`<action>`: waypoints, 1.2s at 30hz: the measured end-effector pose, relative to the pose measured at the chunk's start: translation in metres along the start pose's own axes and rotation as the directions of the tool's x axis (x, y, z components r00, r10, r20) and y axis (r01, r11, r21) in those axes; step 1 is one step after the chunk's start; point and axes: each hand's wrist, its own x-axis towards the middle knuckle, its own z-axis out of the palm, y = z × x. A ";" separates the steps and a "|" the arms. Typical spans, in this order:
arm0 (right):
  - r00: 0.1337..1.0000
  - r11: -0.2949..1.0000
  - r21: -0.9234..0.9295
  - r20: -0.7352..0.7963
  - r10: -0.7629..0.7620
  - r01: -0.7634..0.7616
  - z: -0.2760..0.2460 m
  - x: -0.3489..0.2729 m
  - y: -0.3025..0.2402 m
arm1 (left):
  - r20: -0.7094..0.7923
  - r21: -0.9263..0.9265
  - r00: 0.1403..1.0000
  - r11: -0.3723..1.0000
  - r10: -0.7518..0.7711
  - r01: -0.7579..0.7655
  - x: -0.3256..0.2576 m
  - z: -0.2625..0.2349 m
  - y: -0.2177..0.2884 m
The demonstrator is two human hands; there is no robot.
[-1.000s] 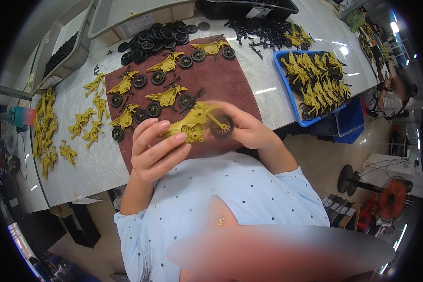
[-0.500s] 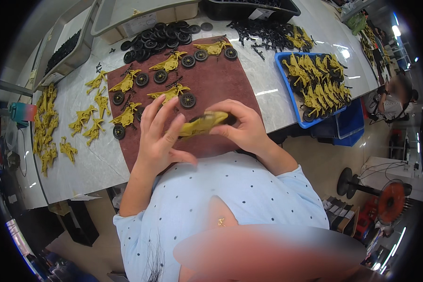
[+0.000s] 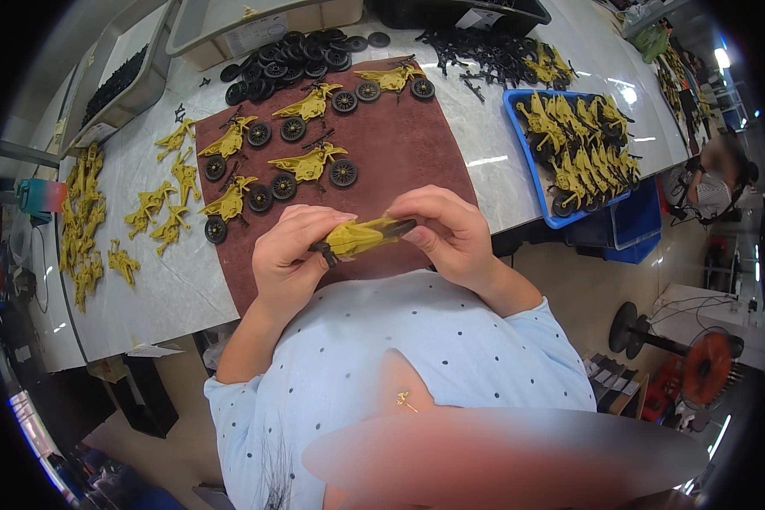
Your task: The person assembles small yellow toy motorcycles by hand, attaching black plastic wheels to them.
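Over the near part of a maroon cloth (image 3: 382, 194), a yellow toy motorcycle (image 3: 357, 239) with dark ends is held in both hands. My left hand (image 3: 291, 257) closes around its left end, by a black part. Fingers and thumb of my right hand (image 3: 450, 234) pinch its right end, where a dark wheel shows between them. On the cloth beyond lie several toy motorcycles (image 3: 306, 165), yellow with black handlebars and black spoked wheels (image 3: 343, 172). My fingers hide parts of the held toy.
Yellow body pieces (image 3: 81, 225) lie heaped at the left. Black wheels (image 3: 285, 66) are piled behind the cloth, beside black small parts (image 3: 472, 53). A blue tray (image 3: 525, 161) of assembled toys stands at right. Grey bins (image 3: 206, 44) and a black bin (image 3: 429, 15) line the back.
My left hand, open and apart from the toy before, has come down and closed on its left end. The toy has turned, and my right hand still grips it.
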 end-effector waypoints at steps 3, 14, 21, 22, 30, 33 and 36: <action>0.993 0.999 0.041 -0.119 0.016 -0.011 0.008 -0.002 -0.002 | 0.009 0.021 1.000 0.999 0.029 -0.029 0.000 -0.001 0.000; 0.974 0.996 0.089 -0.227 0.011 0.009 0.017 -0.009 0.002 | 0.023 0.010 0.998 0.998 0.058 -0.058 0.003 -0.001 0.001; 0.960 0.966 -0.059 -0.116 -0.256 0.250 0.009 -0.003 0.005 | -0.072 0.004 0.996 0.998 0.056 -0.056 -0.002 0.007 0.008; 0.945 0.953 0.006 -0.131 -0.300 0.303 0.010 -0.004 0.007 | -0.071 0.047 0.991 0.993 0.112 -0.108 0.000 0.007 0.010; 0.882 0.873 0.152 -0.175 -0.437 0.463 0.013 0.002 0.005 | -0.067 0.141 0.941 0.937 0.331 -0.320 0.000 0.007 0.008; 0.887 0.867 0.197 -0.177 -0.427 0.457 0.013 0.000 0.007 | -0.052 0.141 0.945 0.939 0.324 -0.314 0.001 0.008 0.007; 0.889 0.865 0.218 -0.189 -0.416 0.451 0.012 -0.003 0.008 | -0.041 0.149 0.949 0.941 0.313 -0.304 0.001 0.008 0.006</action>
